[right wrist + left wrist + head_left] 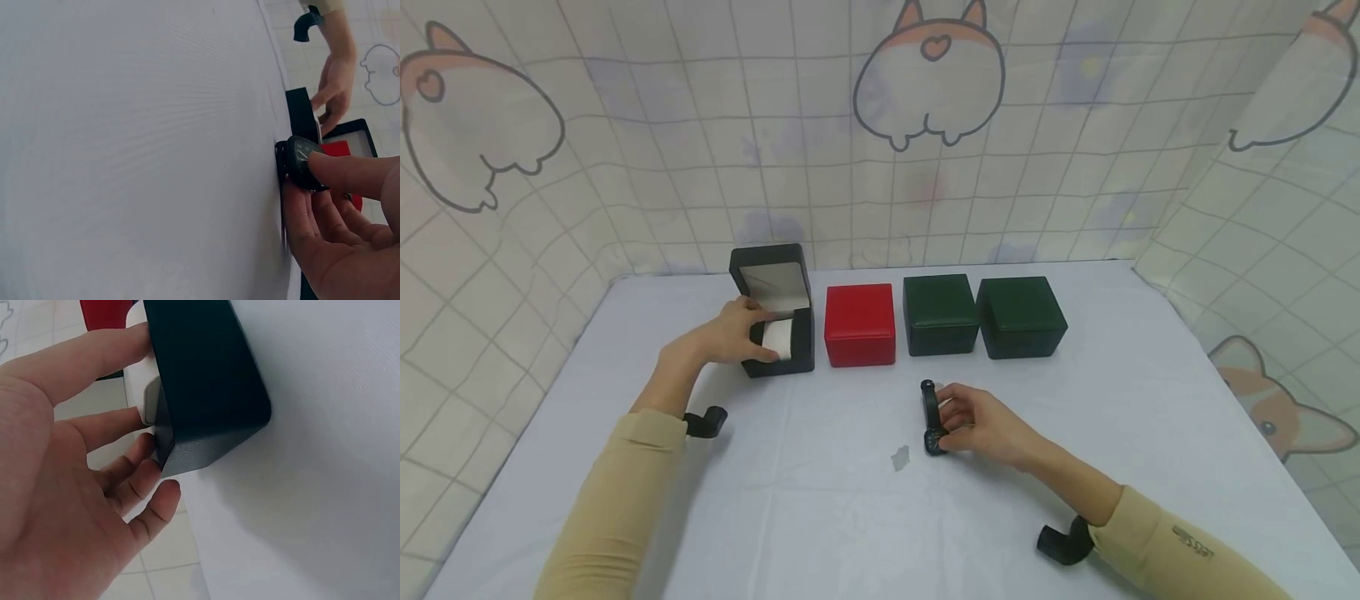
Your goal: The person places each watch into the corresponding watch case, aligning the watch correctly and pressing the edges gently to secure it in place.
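My left hand [730, 333] reaches into an open black watch box [803, 342] at the left of the row. Its thumb and index finger lie at opposite ends of the white cushion [778, 337] inside and pinch it. In the left wrist view, the dark wall of the box [206, 369] hides the fingertips in part. My right hand [981, 425] pinches a black wristwatch [932, 417] by its case, over the table in front of the boxes. The right wrist view shows the thumb on the watch face [303, 156], with curled fingers behind.
A red box [860, 325] and two dark green boxes [942, 315], [1022, 317] stand with lids down, right of the black one. A grey patch [900, 457] marks the white tablecloth [820, 517]. Patterned cloth [820, 183] hangs behind the table.
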Demonstrator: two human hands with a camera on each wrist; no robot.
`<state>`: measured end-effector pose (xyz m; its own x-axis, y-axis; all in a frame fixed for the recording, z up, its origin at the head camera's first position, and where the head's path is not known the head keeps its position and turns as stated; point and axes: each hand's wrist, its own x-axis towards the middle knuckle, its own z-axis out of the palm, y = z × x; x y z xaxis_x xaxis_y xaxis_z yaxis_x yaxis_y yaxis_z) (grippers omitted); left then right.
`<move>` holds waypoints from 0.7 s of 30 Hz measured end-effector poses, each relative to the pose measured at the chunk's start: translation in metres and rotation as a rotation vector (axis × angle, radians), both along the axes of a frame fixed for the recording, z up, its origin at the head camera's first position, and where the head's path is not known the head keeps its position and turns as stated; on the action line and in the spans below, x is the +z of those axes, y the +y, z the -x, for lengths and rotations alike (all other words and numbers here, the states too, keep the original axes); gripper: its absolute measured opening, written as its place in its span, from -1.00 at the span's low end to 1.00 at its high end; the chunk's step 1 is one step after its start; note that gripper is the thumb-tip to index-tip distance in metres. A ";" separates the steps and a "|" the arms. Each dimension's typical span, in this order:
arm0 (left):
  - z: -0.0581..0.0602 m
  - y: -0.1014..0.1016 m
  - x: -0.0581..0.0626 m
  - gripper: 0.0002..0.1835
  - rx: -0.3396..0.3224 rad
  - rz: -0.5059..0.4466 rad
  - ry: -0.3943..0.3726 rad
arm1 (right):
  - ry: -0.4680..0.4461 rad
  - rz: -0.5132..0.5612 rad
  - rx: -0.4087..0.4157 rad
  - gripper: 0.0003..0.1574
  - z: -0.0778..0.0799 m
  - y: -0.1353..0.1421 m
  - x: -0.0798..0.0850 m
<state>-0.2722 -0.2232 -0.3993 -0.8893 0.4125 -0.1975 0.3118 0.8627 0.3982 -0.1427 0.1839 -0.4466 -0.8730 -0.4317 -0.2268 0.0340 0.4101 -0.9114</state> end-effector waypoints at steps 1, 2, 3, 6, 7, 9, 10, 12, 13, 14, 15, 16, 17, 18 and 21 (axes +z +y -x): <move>0.000 0.000 0.000 -0.20 0.003 0.000 0.001 | 0.007 -0.002 0.004 -0.37 0.000 0.000 0.000; -0.001 0.000 0.000 -0.20 0.008 -0.005 -0.002 | 0.016 -0.003 0.009 -0.39 0.000 0.000 0.000; -0.001 0.000 0.001 -0.21 0.012 -0.010 -0.002 | 0.021 -0.004 0.011 -0.40 0.000 -0.001 -0.001; -0.002 0.000 0.001 -0.22 0.024 -0.025 -0.005 | 0.033 -0.011 0.008 -0.43 -0.001 -0.001 -0.001; -0.002 0.000 0.001 -0.23 0.027 -0.029 -0.007 | 0.041 -0.016 0.008 -0.44 -0.001 -0.001 -0.001; -0.001 -0.001 0.001 -0.25 0.029 -0.038 -0.006 | 0.052 -0.027 0.005 -0.45 -0.001 0.000 0.000; -0.001 -0.002 0.001 -0.26 0.028 -0.042 -0.004 | 0.059 -0.031 0.004 -0.45 -0.001 0.000 0.000; -0.001 -0.003 0.000 -0.27 0.023 -0.052 0.005 | 0.067 -0.036 0.002 -0.45 -0.001 0.000 0.001; -0.001 -0.003 0.000 -0.27 0.021 -0.056 0.011 | 0.069 -0.036 0.000 -0.45 -0.001 0.000 0.002; -0.001 -0.004 0.000 -0.27 0.014 -0.065 0.021 | 0.069 -0.033 -0.002 -0.45 0.000 0.000 0.002; -0.002 -0.004 0.001 -0.27 0.006 -0.076 0.031 | 0.069 -0.029 -0.005 -0.44 0.000 0.000 0.003; -0.002 -0.004 0.001 -0.26 0.001 -0.086 0.039 | 0.068 -0.021 -0.007 -0.43 0.000 0.000 0.003; -0.002 -0.004 0.001 -0.25 0.000 -0.094 0.046 | 0.068 -0.015 -0.010 -0.43 0.000 0.000 0.004; -0.002 -0.004 0.002 -0.25 -0.001 -0.104 0.051 | 0.069 -0.010 -0.012 -0.42 0.000 0.001 0.004; -0.003 -0.006 0.003 -0.23 0.002 -0.128 0.048 | 0.072 0.011 -0.018 -0.41 0.001 0.001 0.004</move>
